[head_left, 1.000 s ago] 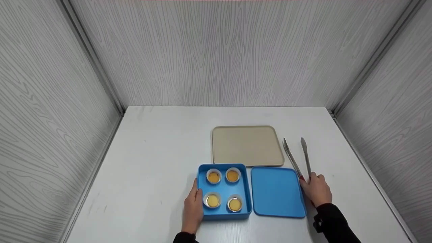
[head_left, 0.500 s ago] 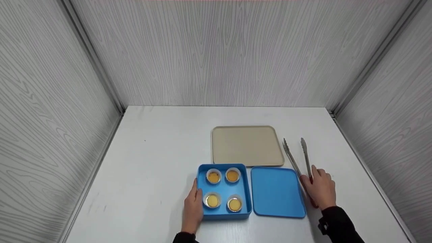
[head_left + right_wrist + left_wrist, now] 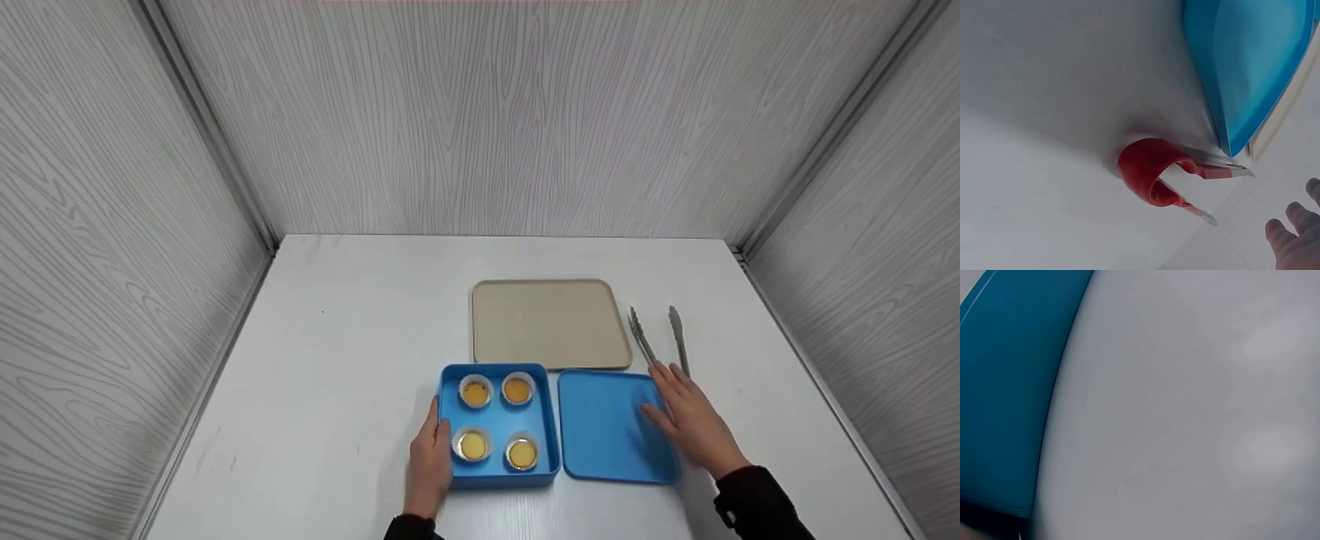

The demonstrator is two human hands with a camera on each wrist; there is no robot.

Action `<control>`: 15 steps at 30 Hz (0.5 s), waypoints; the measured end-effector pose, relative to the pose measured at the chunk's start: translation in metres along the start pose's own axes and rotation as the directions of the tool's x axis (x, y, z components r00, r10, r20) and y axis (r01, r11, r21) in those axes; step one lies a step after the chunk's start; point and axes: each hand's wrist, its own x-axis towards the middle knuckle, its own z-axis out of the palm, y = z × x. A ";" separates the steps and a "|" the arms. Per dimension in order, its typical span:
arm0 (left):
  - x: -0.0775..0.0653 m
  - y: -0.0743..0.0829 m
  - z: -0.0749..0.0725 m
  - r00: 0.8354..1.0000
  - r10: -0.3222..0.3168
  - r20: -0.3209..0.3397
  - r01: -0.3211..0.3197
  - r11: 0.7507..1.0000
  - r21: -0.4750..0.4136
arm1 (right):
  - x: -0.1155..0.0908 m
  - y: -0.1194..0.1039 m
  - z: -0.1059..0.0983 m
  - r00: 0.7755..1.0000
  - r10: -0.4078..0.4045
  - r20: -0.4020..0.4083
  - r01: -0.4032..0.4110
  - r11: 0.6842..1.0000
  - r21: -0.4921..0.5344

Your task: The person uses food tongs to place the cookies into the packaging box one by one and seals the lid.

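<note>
My left hand [image 3: 429, 465] holds the left side of a shallow blue box [image 3: 495, 480], its fingers along the outer wall and its thumb at the rim. Inside sit several small yellow egg tarts [image 3: 472, 447] in pale fluted cups. Over the right part of a flat blue lid [image 3: 600, 427] hovers my right hand [image 3: 694, 431], fingers extended, holding nothing. Metal tongs [image 3: 679, 341] lie spread beside the lid, their lower part hidden by that hand in the head view. Their red handle [image 3: 1145, 169] shows on the table in the right wrist view.
A beige tray [image 3: 551, 322] lies behind the box and lid. The white table [image 3: 337, 375] is bordered by wood-grain panels [image 3: 480, 127] at the back and both sides.
My right hand has let go of the tongs and moved left over the lid, fingers straightening. The tongs stay where they were. My left hand and the box have not moved.
</note>
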 end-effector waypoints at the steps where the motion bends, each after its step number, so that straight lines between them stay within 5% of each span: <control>1: 0.000 0.000 0.000 1.000 0.000 0.001 0.000 1.000 0.002 | -0.001 -0.002 0.001 1.000 -0.012 0.018 0.012 1.000 -0.003; 8: 0.000 -0.001 0.000 1.000 0.004 0.007 -0.004 1.000 0.000 | -0.012 -0.015 0.010 0.985 -0.159 0.065 0.162 0.986 -0.038; 15: 0.000 -0.002 -0.001 1.000 0.006 0.013 -0.006 1.000 -0.003 | -0.019 -0.024 0.018 0.953 -0.185 0.241 0.197 0.980 -0.025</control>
